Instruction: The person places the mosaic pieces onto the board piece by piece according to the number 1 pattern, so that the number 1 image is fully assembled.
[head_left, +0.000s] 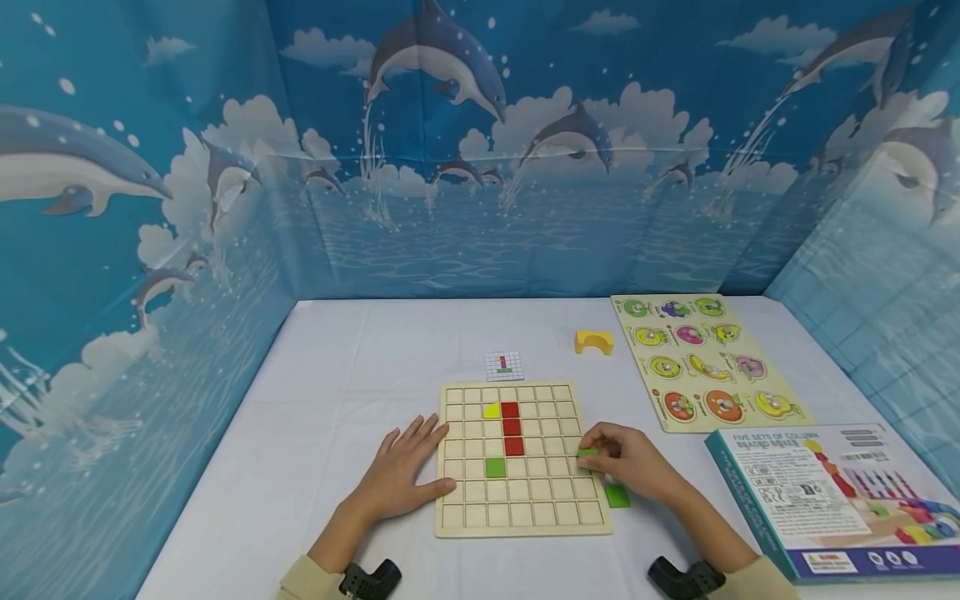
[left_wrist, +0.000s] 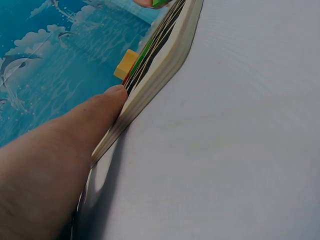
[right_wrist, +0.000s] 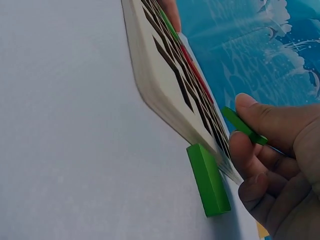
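Note:
A wooden grid board (head_left: 474, 518) lies on the white table with one yellow piece (head_left: 492, 410), a column of three red squares (head_left: 512, 427) and one green square (head_left: 496, 467) in its cells. My left hand (head_left: 403, 471) rests at the board's left edge, fingers spread, thumb (left_wrist: 112, 97) on the rim. Between thumb and fingers my right hand (head_left: 630, 458) pinches a green square tile (right_wrist: 242, 125) above the board's right edge. Another green tile (right_wrist: 207, 180) lies on the table against the board's lower right edge, below that hand.
A small pattern card (head_left: 503, 366) lies behind the board. Further right are a yellow arch block (head_left: 594, 342), a fruit puzzle board (head_left: 690, 335) and a toy box (head_left: 810, 500). A dolphin-print cloth (head_left: 480, 225) surrounds the table.

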